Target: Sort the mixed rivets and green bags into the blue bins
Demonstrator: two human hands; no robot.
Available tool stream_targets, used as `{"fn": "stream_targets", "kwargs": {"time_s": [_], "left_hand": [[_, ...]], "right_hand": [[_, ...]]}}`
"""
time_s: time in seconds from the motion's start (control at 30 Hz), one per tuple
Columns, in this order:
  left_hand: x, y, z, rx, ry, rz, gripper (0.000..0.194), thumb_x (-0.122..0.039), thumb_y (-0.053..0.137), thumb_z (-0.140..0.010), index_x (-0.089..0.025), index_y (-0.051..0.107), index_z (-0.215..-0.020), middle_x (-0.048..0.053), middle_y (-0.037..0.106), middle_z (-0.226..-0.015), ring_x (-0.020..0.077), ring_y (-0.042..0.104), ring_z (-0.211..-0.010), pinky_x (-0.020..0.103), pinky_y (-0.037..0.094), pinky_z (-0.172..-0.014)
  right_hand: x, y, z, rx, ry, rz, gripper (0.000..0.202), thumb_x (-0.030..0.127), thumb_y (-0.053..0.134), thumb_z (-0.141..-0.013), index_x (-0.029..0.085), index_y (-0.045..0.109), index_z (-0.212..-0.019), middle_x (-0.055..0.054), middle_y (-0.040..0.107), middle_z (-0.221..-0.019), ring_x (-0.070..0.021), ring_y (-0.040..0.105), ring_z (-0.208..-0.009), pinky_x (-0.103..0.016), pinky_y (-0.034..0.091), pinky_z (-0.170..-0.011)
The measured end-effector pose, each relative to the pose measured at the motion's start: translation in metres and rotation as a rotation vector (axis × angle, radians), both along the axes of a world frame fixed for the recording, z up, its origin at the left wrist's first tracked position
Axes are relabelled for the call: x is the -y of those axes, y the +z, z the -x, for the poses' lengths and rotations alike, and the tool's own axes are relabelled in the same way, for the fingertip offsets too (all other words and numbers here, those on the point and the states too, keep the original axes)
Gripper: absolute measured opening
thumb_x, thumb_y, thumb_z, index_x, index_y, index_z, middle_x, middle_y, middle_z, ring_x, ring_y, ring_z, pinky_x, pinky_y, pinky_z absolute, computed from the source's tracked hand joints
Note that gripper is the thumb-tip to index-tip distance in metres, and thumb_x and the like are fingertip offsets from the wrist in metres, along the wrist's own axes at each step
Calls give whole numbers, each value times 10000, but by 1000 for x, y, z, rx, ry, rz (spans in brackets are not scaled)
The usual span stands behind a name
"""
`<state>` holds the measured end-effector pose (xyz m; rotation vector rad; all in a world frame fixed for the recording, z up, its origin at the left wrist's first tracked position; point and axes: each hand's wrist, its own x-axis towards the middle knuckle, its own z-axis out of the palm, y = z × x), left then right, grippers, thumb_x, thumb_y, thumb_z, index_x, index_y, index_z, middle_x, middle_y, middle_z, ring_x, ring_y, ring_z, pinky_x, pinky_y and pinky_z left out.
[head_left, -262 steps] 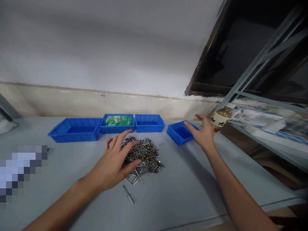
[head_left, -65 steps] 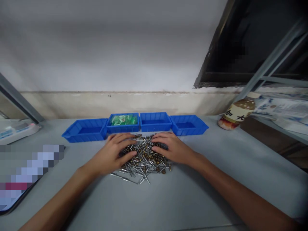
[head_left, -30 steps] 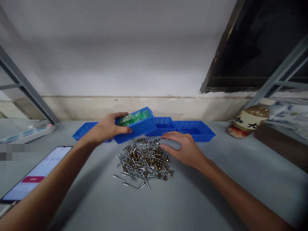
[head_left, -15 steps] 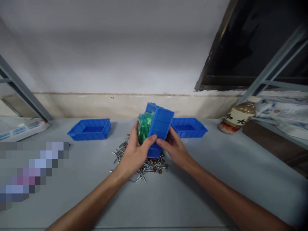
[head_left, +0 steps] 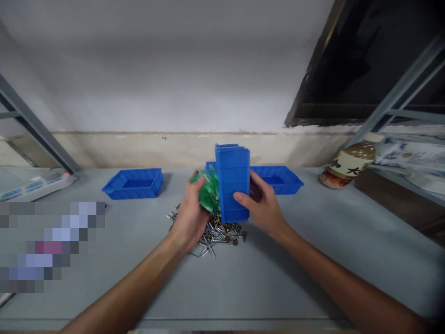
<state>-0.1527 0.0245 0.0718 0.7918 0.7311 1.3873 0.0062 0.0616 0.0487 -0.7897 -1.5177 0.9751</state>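
My right hand [head_left: 262, 202] grips a blue bin [head_left: 233, 183], tipped up on its side with its underside toward me, thumb on the near face. Against the bin's left side, my left hand [head_left: 193, 211] is wrapped round green plastic pieces [head_left: 209, 189], whose exact shape I cannot make out. Below both hands lies a pile of metal screws or rivets [head_left: 215, 234] on the grey table [head_left: 243, 283]. Part of another blue bin edge shows behind the held one.
One blue bin [head_left: 134, 183] stands at the back left and another [head_left: 283, 180] at the back right. Further right is a labelled bottle [head_left: 349, 162] beside a white and blue package [head_left: 410, 153]. A white power strip [head_left: 38, 186] lies far left.
The blue bin has turned more upright and my left thumb has come off it. My left hand now holds only the green pieces, a little apart to the left.
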Motion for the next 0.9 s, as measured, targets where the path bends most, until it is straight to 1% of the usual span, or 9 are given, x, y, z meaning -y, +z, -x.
{"fn": "stream_targets", "kwargs": {"time_s": [0.1,0.2,0.3,0.4,0.5,0.57,0.63,0.77,0.9], "left_hand": [[2,-1,1,85,-19,68,390,-479,529,-886,-266,539,-1212,42,645,-1209,231,645,-1019,384,552,-816],[1,-4,4,78,-59,43,352,-492,567,-866,-266,584,-1136,29,679,-1125,222,660,-974,382,555,-804],[-1,-5,8,58,-32,38,391,-486,606,-849,-301,550,-1188,22,661,-1166,224,655,-992,389,555,-804],[-3,-5,12,53,-12,69,483,-469,609,-851,-314,479,-1290,43,640,-1213,243,649,-1019,396,557,-799],[-3,-7,16,42,7,40,550,-409,657,-831,-314,448,-1331,41,649,-1188,244,646,-1022,386,553,-816],[-2,-9,17,14,11,6,572,-351,696,-812,-315,452,-1328,39,654,-1176,249,645,-1022,390,551,-829],[-1,-10,18,-22,4,2,607,-284,724,-791,-322,448,-1330,44,654,-1175,265,645,-1026,409,551,-833],[3,-11,15,-118,21,-25,706,-168,756,-734,-322,424,-1337,45,666,-1137,288,638,-1053,434,547,-866],[3,-15,6,-188,85,-131,641,-153,700,-783,-313,409,-1331,39,652,-1176,285,616,-1102,455,517,-940]], "right_hand": [[0,0,-3,53,-45,-39,714,410,753,-740,319,465,-1386,-56,566,-1345,-283,584,-1148,-521,500,-974],[0,1,-3,75,-68,-54,703,425,756,-732,316,488,-1372,-57,575,-1334,-289,584,-1143,-539,495,-972],[1,2,-3,79,-71,-84,692,431,755,-730,316,502,-1363,-62,576,-1326,-292,575,-1148,-539,498,-961],[3,5,-4,123,-44,-172,694,412,756,-737,327,490,-1373,-56,558,-1340,-287,544,-1189,-523,477,-987],[3,8,-7,212,-12,-278,703,388,770,-729,339,490,-1372,-49,544,-1349,-284,510,-1223,-519,439,-1019],[1,9,-9,262,7,-301,690,390,780,-717,344,514,-1352,-50,557,-1331,-285,514,-1210,-515,443,-1002],[-1,9,-11,274,38,-250,666,398,776,-722,346,529,-1338,-55,572,-1311,-283,539,-1174,-503,467,-966],[-6,2,-11,184,49,-76,627,437,746,-747,344,538,-1331,-55,582,-1304,-274,585,-1112,-487,499,-923],[-9,-5,-6,175,-15,-14,641,438,753,-736,316,542,-1329,-62,598,-1283,-275,578,-1118,-493,490,-938]]}}
